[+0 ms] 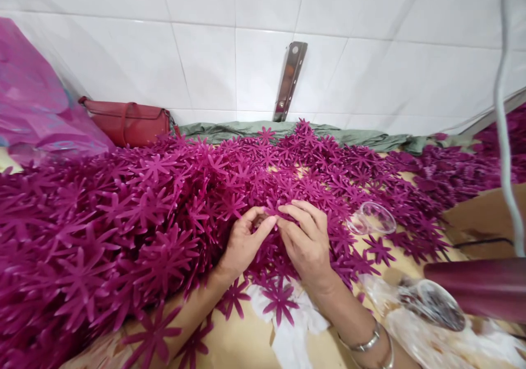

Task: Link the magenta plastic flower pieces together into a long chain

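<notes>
Because the work is small and thin, as I judge it, both hands meet over the near middle of the heap of magenta flower cutouts (172, 205), tip to tip. In the head view, the left hand (246, 237) has thumb and forefinger drawn nearly together, the palm hollow; the right hand (306, 240) curls its fingers in from the other side. Between them they seem to pinch one flower cutout (272, 210), mostly covered by the fingers, so I can't tell how each petal sits. Two pinches probably steady so floppy a piece better than one.

The heap spreads across the bench (234, 339), its thickest part on the left, within easy reach, I'd say. Just at its near edge, a loose cutout (280, 301) lies on white tissue (291, 344), its dark petals plain against the pale sheet. Behind the heap, green cloth (246, 132) runs along the tiled wall (205, 62), perhaps to keep pieces off the tiles. A red handbag (127, 125) rests behind its left part, likely tucked there out of the way. On its right part a clear plastic cup (372, 218) lies tipped over; I see no reason for that.
</notes>
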A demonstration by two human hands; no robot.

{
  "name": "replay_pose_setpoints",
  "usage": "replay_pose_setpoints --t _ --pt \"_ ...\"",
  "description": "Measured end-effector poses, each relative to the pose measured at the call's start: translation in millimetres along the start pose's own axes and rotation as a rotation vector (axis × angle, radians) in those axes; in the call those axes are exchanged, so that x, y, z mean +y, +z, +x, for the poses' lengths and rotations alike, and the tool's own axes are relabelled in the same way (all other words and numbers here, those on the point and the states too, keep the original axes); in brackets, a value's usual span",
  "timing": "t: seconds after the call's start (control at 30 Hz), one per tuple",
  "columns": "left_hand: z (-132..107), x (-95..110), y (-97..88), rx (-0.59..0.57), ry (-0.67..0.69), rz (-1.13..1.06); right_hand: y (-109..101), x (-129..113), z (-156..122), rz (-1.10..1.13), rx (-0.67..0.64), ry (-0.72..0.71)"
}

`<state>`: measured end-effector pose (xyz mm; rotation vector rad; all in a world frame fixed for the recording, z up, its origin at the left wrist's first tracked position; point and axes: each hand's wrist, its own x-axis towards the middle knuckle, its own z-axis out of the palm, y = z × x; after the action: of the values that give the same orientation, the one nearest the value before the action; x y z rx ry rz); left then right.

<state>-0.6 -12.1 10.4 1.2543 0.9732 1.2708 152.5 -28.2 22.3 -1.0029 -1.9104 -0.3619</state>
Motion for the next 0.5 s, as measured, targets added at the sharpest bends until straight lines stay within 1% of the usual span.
replay_pose_setpoints --t 0.07,0.13,0.2,0.23,0.3,0.33,0.4,0.47,0.5 --pt "1.4 -1.3 0.3 0.036 -0.009 -0.007 0.4 0.4 -0.5 -0.015 -0.024 0.013" --pt "3.2 -2.3 0.0 0.080 -0.014 -0.030 -0.6 0.0 0.4 0.004 -0.038 0.070" --pt "4.5 -2.8 -0.5 0.107 -0.020 -0.052 -3.2 -1.3 1.6 0.013 -0.011 0.115" --pt "4.8 -3.0 -0.7 0.113 -0.024 -0.055 -4.9 -2.2 2.0 0.001 0.008 0.115" --pt "4.8 -3.8 -1.1 0.112 -0.029 -0.055 -7.7 -3.9 1.7 -0.033 0.010 0.067" --pt "4.7 -4.6 -1.4 0.107 -0.025 -0.055 -8.4 -4.6 1.2 -0.040 -0.013 0.023" --pt "4.5 -7.1 -2.3 0.098 -0.011 -0.062 -8.0 -5.7 0.2 -0.032 -0.100 -0.053" --pt "4.5 -10.1 -3.6 0.100 -0.004 -0.071 -6.2 -6.2 -0.4 -0.011 -0.171 -0.063" --pt "4.6 -11.4 -4.3 0.103 -0.004 -0.075 -5.4 -6.4 -0.5 -0.004 -0.176 -0.050"
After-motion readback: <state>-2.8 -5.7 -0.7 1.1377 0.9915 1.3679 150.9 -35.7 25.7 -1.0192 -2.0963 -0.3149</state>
